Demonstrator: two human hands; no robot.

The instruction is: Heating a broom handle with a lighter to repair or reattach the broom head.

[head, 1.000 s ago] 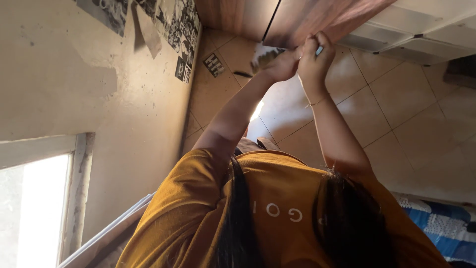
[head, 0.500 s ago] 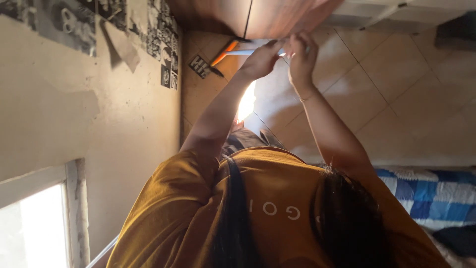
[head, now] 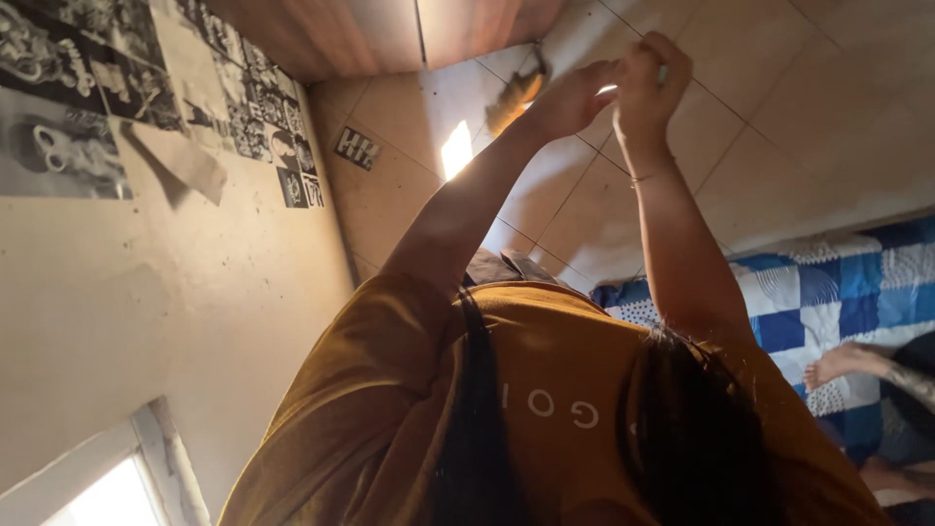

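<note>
Filling the lower frame is the person's mustard shirt [head: 545, 409], with dark hair hanging across it (the view is turned over, so the tiled floor [head: 779, 117] sits above). A wall of black-and-white pictures [head: 117, 88] runs along one side, and a blue-and-white checked blanket [head: 857, 282] lies at the other, another person's bare foot [head: 842, 362] resting on it. Both arms reach out together. The right hand [head: 651, 83] pinches something small and pale, too tiny to identify; the left hand [head: 575, 97] curls beside it, touching, its grip unclear. An orange blurred object [head: 513, 93] lies just beyond.
</note>
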